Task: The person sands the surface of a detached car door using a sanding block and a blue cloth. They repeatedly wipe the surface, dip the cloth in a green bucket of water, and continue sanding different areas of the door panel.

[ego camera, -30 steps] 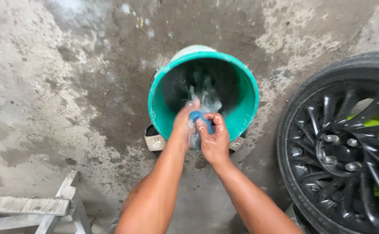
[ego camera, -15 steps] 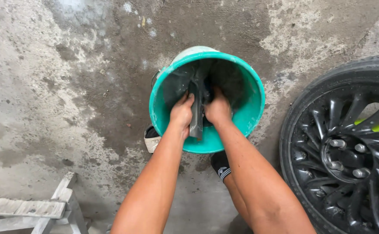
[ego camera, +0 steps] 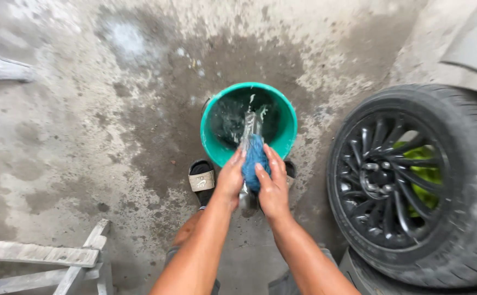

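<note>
Both my hands squeeze a wet blue cloth (ego camera: 255, 159) above the near rim of a teal bucket (ego camera: 212, 146). My left hand (ego camera: 228, 177) grips the cloth from the left and my right hand (ego camera: 273, 186) from the right. Water streams from the cloth and splashes into the dark water inside the bucket. The bucket stands on wet concrete just beyond my sandalled foot (ego camera: 202, 178).
A car wheel (ego camera: 418, 183) with a black multi-spoke rim and a green brake part behind the spokes stands close on the right. A grey wooden frame (ego camera: 58, 257) lies at the lower left. The concrete floor (ego camera: 85, 109) is damp and stained around the bucket.
My hands were down inside the bucket with the cloth; now they are lifted above the near rim, wringing it, and water pours off.
</note>
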